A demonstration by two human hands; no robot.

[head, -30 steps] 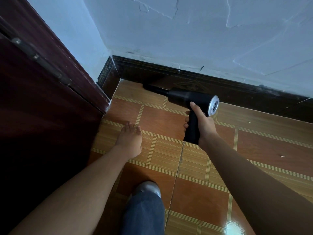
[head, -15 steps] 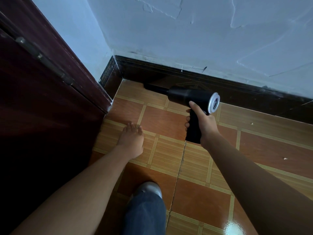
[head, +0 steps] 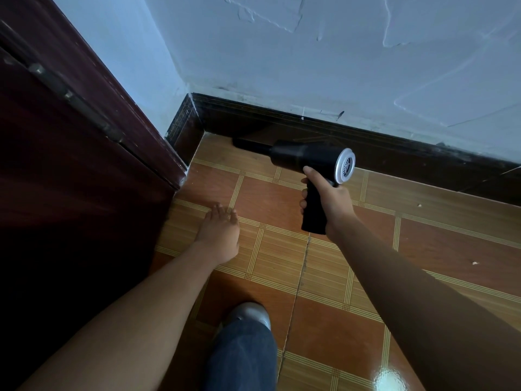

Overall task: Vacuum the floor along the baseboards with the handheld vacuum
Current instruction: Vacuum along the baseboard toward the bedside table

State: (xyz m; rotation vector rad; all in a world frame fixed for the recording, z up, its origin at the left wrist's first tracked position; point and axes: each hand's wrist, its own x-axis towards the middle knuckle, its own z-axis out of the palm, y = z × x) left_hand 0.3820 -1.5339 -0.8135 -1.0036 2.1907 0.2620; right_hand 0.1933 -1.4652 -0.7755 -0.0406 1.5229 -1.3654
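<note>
My right hand (head: 328, 197) grips the handle of a black handheld vacuum (head: 304, 158) with a white round vent at its rear. Its flat nozzle lies low on the tiled floor (head: 267, 201), pointing left along the dark baseboard (head: 394, 149) and ending a short way from the corner. My left hand (head: 221, 231) rests flat on the tiles with fingers spread, left of the vacuum and apart from it.
A dark red wooden door (head: 70, 165) and its frame stand at the left, meeting the corner. A pale blue wall (head: 338, 66) rises above the baseboard. Small white crumbs (head: 475, 263) lie on the tiles at right. My shoe and trouser leg (head: 245, 342) are at the bottom.
The vacuum and my right hand stay close to the same place by the baseboard, the nozzle a little nearer the corner. My left hand remains planted on the tiles.
</note>
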